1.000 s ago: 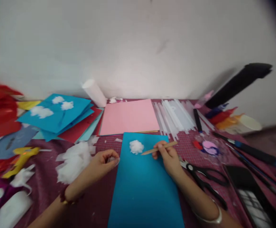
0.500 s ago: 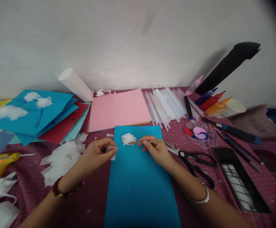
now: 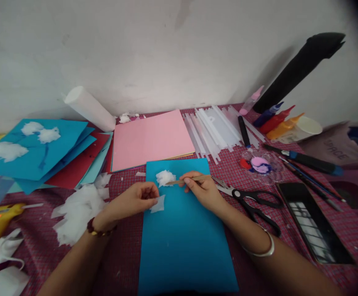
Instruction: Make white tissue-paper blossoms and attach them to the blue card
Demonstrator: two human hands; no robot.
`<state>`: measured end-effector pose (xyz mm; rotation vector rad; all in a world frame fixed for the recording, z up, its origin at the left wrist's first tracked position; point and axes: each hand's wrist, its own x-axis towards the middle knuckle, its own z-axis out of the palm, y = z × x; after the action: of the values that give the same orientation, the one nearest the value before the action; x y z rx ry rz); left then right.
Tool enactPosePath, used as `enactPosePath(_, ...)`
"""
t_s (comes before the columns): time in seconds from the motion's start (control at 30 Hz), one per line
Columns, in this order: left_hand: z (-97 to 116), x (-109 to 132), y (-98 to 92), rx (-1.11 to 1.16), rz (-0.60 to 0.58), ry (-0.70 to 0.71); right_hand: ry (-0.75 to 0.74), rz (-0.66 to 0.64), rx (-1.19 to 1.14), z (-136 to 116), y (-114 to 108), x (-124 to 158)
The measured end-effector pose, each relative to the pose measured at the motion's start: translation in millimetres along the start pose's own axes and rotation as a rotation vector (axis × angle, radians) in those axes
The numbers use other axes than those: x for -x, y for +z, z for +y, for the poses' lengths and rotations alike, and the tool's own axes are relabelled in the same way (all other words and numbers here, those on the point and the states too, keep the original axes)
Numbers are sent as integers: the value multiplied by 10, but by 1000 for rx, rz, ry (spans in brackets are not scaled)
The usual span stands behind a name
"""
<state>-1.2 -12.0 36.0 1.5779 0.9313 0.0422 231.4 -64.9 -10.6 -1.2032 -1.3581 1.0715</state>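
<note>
A blue sheet of paper (image 3: 187,246) lies lengthwise in front of me, with a fluffy white tuft of tissue (image 3: 166,178) near its top. My left hand (image 3: 143,196) pinches a small white tissue square (image 3: 158,204) over the sheet's left edge. In my right hand (image 3: 199,189) is a thin wooden stick (image 3: 202,177), gripped between thumb and fingers. Its tip reaches the lower right side of the tuft; whether it presses into it I cannot tell. Left of my left forearm sits a heap of white tissue pieces (image 3: 79,213).
Black-handled scissors (image 3: 243,195) and a phone (image 3: 316,226) lie on the right. Behind are pink paper (image 3: 151,139) and translucent white strips (image 3: 217,129). At left are blue sheets with white tufts (image 3: 56,156) and a yellow glue gun (image 3: 3,213). Paint bottles (image 3: 277,119) stand back right.
My left hand has moved right with the tissue square, which now shows over the blue sheet. The right hand keeps the stick by the tuft. The view has shifted slightly.
</note>
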Motion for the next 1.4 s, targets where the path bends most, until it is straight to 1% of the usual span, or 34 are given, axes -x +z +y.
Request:
enactPosePath(0.07, -26, -19, 10, -72, 23, 6, -6, -2, 1, -4, 0, -1)
enactPosePath(0.1, -30, -28, 17, -126, 57, 26, -13, -3, 2, -5, -1, -1)
enactPosePath(0.17, 2, -24, 27, -258, 158, 112, -19, 1, 4, -7, -2, -2)
enactPosePath(0.23, 95, 29, 20, -363, 273, 228, -14, 2, -1, -7, -3, -2)
enactPosePath(0.27, 159, 78, 8, -374, 311, 270, -10, 0, -7, -8, -3, -3)
enactPosePath(0.3, 227, 139, -7, -343, 316, 293, -6, -3, -14, -9, -2, -4)
enactPosePath(0.33, 294, 204, -24, -264, 286, 305, -3, -6, -20, -10, 0, -5)
enactPosePath(0.4, 394, 320, -49, 10, 164, 331, -2, -9, -35, -17, 5, -9)
enactPosePath(0.43, 419, 352, -49, 160, 104, 346, 0, -7, -44, -22, 8, -11)
enactPosePath(0.47, 423, 360, -36, 281, 69, 354, 1, -6, -51, -28, 10, -14)
enactPosePath(0.5, 408, 342, -11, 348, 65, 344, 0, -4, -53, -36, 11, -16)
enactPosePath(0.53, 376, 298, 26, 354, 85, 310, -4, 0, -51, -45, 11, -18)
enactPosePath(0.57, 332, 235, 71, 306, 117, 259, -11, 2, -46, -54, 9, -20)
enactPosePath(0.63, 222, 81, 170, 122, 185, 176, -32, 8, -34, -70, 3, -25)
enactPosePath(0.7, 110, -55, 252, -63, 261, 186, -46, 14, -28, -77, -4, -30)
enactPosePath(0.77, 17, -141, 295, -195, 330, 251, -46, 13, -23, -75, -9, -33)
enactPosePath(0.87, -58, -177, 297, -282, 396, 275, -27, 0, -14, -60, -11, -32)
enactPosePath(0.97, -47, -147, 261, -279, 455, 215, 1, -9, -16, -46, -10, -26)
enactPosePath(1.0, -27, -130, 246, -240, 446, 188, 7, -9, -18, -43, -9, -24)
enactPosePath(1.03, -2, -113, 233, -180, 411, 163, 9, -9, -19, -42, -9, -22)
enactPosePath(1.1, 53, -85, 216, -56, 286, 131, 4, -8, -15, -42, -7, -21)
enactPosePath(1.13, 76, -79, 214, -32, 234, 137, -1, -6, -16, -44, -6, -21)
enactPosePath(1.17, 93, -81, 217, -51, 218, 162, -4, -4, -18, -46, -5, -23)
enactPosePath(1.2, 102, -90, 224, -110, 238, 200, -5, -2, -21, -48, -4, -25)
enactPosePath(1.3, 76, -148, 259, -354, 397, 324, -13, -3, -14, -54, -1, -31)
enactPosePath(1.4, 2, -205, 283, -456, 479, 369, -7, 5, -29, -66, -3, -22)
